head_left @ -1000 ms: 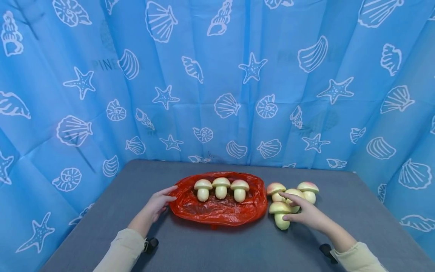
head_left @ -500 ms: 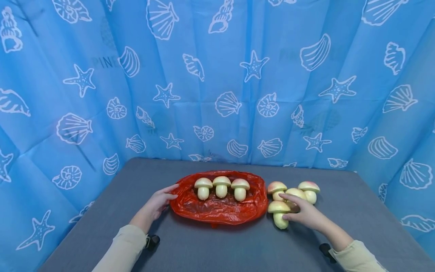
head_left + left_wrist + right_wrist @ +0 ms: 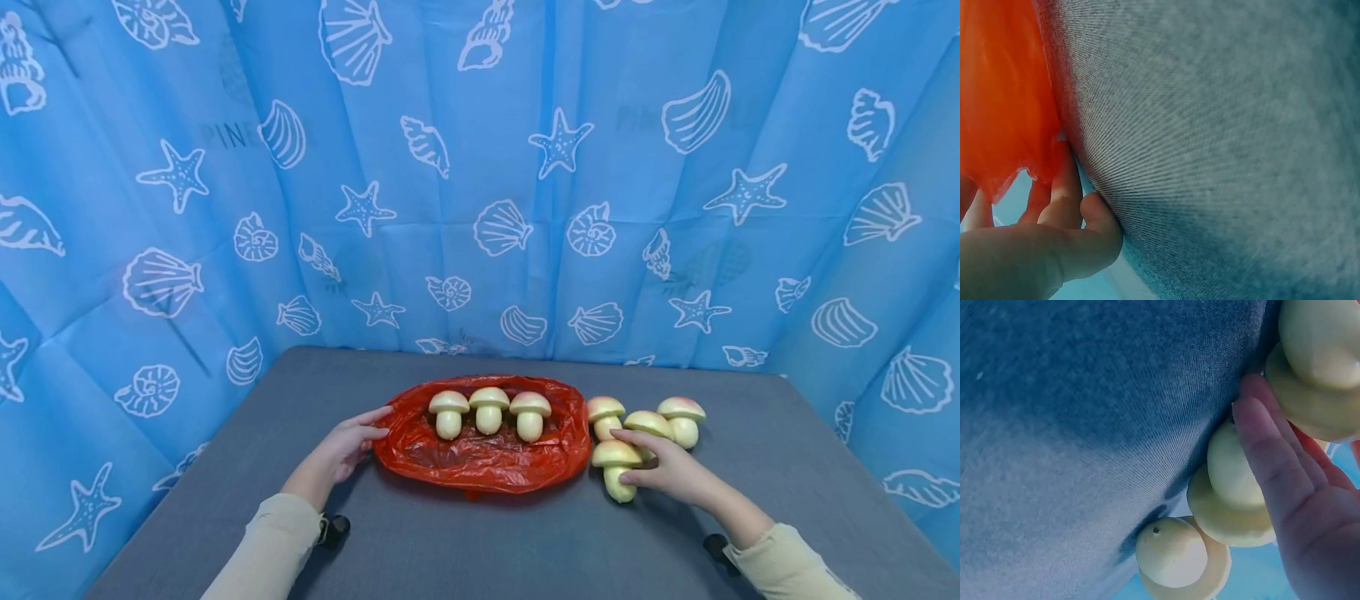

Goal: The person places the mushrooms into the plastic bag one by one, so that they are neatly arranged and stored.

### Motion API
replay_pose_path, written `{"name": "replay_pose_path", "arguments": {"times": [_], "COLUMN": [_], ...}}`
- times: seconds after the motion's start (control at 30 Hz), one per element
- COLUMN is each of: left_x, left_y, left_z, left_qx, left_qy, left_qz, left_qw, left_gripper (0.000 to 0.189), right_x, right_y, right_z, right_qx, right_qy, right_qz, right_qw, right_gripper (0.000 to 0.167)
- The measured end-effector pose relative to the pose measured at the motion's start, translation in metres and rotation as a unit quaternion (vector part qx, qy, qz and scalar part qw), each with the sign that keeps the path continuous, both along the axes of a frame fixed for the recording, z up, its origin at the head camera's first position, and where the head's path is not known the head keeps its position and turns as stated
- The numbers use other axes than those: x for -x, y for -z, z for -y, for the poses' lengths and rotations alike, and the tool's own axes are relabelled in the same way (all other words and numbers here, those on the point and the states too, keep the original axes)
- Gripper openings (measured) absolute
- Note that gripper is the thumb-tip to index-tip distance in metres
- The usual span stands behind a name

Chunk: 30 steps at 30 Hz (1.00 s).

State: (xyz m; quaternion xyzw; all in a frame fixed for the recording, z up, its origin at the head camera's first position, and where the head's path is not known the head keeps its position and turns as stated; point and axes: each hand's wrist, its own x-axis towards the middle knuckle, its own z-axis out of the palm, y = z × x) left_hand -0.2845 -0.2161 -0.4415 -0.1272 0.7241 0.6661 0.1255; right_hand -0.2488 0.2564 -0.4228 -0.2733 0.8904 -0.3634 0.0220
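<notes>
My left hand (image 3: 341,450) is at the left rim of a red plastic bag (image 3: 487,477), its fingers fairly straight and touching the plastic. In the left wrist view the bag (image 3: 1007,94) hangs over some of the fingers. Three mushroom-shaped pieces (image 3: 488,417), cream with faint pink on the caps, lie in a row in the bag. To its right, my right hand (image 3: 675,475) holds the nearest mushroom (image 3: 617,454) between thumb and fingers. The right wrist view has its cap and stem (image 3: 1325,362) beyond the fingertips (image 3: 1250,412); the palm side is partly hidden.
Several more mushrooms sit close behind the right hand, among them one at the back right (image 3: 682,421), one in the middle (image 3: 649,423) and one beside the bag (image 3: 605,415). A grey cloth (image 3: 450,550) covers the table. Behind hangs a blue shell-print curtain (image 3: 420,192).
My right hand has shifted slightly left with the near mushroom, and its fingers have closed in on it. The mushrooms behind have shifted a little. My left hand and the bag look almost unchanged.
</notes>
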Motion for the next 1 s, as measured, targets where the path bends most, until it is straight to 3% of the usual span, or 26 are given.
{"name": "replay_pose_path", "arguments": {"times": [0.5,0.8,1.0], "left_x": [0.001,-0.001,-0.001], "left_y": [0.001,0.003,0.004], "left_z": [0.003,0.003,0.003], "left_qx": [-0.002,-0.006,0.000], "left_qy": [0.013,0.016,0.016], "left_qz": [-0.005,-0.007,-0.007], "left_qw": [0.9999,0.9998,0.9998], "left_gripper": [0.048,0.048,0.048], "right_x": [-0.001,-0.001,-0.002], "right_y": [-0.003,-0.019,-0.035], "right_z": [0.004,0.002,0.006], "right_qx": [0.012,0.030,0.049], "right_qy": [0.047,0.051,0.064], "right_qz": [0.024,0.012,0.067], "right_qw": [0.9985,0.9982,0.9945], "right_gripper": [0.053,0.051,0.054]}}
